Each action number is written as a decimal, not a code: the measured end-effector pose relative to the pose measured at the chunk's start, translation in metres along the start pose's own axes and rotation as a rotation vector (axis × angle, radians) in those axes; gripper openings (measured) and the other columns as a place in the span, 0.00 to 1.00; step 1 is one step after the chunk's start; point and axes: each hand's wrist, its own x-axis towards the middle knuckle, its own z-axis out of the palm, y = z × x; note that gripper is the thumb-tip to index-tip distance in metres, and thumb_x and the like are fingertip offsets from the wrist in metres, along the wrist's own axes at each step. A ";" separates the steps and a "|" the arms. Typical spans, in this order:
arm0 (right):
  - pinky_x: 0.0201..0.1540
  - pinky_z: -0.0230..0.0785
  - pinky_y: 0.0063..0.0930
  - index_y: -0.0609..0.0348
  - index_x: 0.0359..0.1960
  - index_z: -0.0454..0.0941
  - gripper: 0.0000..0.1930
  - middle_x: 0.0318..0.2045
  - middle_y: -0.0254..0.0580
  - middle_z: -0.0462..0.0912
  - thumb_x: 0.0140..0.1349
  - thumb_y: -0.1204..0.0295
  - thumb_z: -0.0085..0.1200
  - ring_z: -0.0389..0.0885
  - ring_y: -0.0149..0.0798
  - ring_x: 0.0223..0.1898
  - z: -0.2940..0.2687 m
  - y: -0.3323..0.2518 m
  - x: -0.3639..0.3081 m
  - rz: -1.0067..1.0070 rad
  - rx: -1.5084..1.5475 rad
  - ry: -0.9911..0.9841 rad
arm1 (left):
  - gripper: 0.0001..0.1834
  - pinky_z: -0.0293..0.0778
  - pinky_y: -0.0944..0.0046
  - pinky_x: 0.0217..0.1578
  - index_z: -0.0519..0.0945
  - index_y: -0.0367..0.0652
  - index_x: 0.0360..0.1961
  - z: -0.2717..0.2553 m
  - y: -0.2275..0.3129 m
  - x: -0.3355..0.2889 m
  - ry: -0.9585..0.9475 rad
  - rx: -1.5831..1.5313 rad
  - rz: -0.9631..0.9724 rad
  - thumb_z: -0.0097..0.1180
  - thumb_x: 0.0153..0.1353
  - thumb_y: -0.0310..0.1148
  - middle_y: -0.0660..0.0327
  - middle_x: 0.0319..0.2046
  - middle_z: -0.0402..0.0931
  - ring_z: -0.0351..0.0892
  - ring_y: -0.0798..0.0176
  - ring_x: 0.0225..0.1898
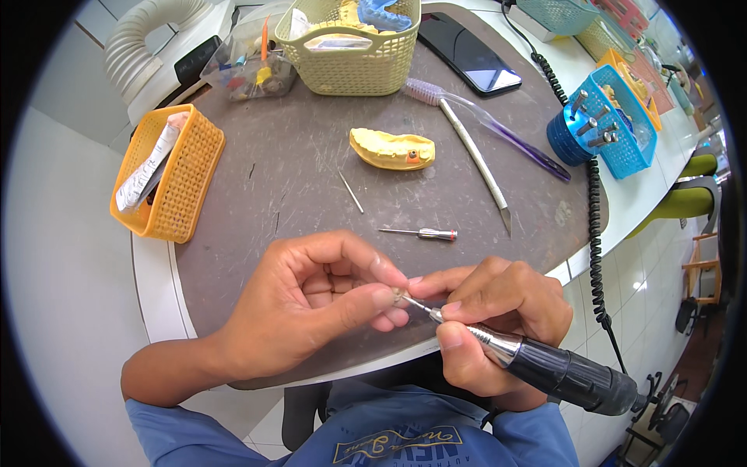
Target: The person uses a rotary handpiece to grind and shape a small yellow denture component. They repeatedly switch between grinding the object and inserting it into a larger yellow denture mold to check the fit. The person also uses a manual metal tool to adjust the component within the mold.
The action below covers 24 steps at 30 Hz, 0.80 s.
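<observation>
Left hand (311, 307): fingertips pinched on a tiny pale workpiece (398, 296), held just above the near edge of the worn grey round bench top (311, 156). Right hand (498, 319): closed around a black-and-silver rotary handpiece (545, 366), its bur touching the workpiece. Beyond: small red-collared screwdriver (420, 233), thin loose pin (351, 192), yellow plaster dental cast (392, 149), orange mesh basket (167, 175), pale green basket (350, 47).
</observation>
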 end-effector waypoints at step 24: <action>0.44 0.87 0.46 0.65 0.29 0.79 0.08 0.23 0.44 0.82 0.53 0.80 0.68 0.86 0.38 0.27 0.005 -0.004 0.002 0.022 -0.056 0.021 | 0.05 0.83 0.65 0.43 0.78 0.34 0.43 0.008 0.002 0.000 0.046 0.009 0.006 0.58 0.68 0.18 0.51 0.43 0.81 0.84 0.65 0.42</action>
